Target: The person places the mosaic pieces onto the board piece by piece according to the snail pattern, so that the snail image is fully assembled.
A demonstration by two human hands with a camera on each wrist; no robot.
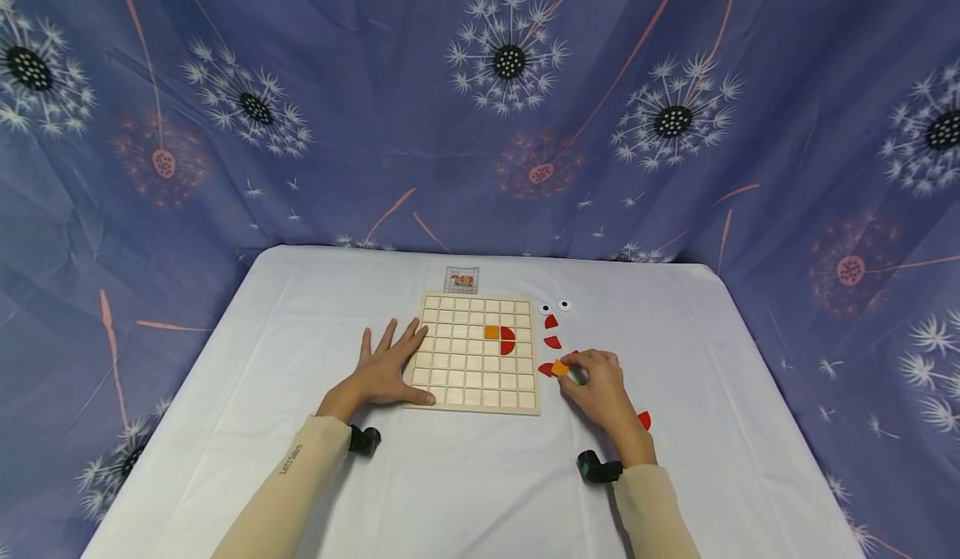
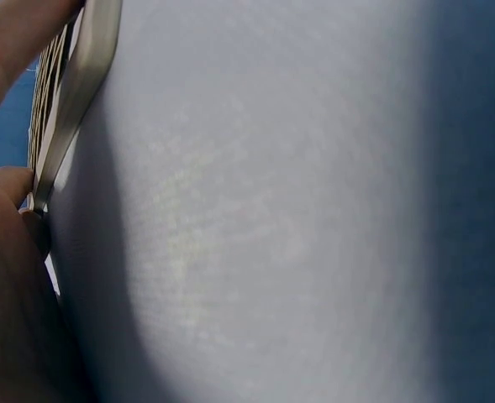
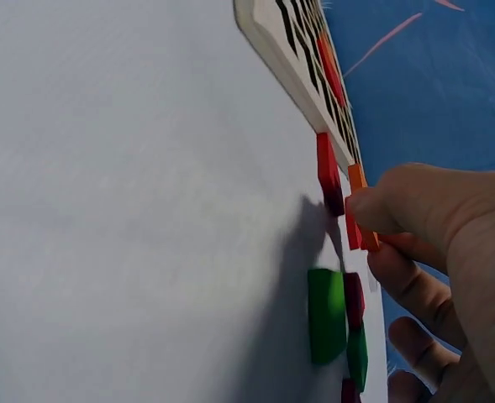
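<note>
A pale wooden grid board (image 1: 457, 367) lies on the white table. On it sit an orange square tile (image 1: 491, 332) and two red quarter-round tiles (image 1: 507, 341) that together make a half disc. My left hand (image 1: 382, 371) rests spread at the board's left edge, thumb on the lower left corner. Just past the right edge, my right hand (image 1: 596, 386) pinches a second orange square tile (image 1: 559, 368) between thumb and finger, seen edge-on in the right wrist view. Beside that tile lies a red quarter-round tile (image 1: 546, 370); green tiles (image 3: 327, 316) lie under the hand.
Behind the board lies a small picture card (image 1: 461, 280) with a coloured figure on a grid. Two round eye tiles (image 1: 555, 306) and more red tiles (image 1: 552, 341) lie along the board's right side. Another red tile (image 1: 645, 420) shows beside the right wrist. A patterned blue curtain (image 1: 390, 126) surrounds the table.
</note>
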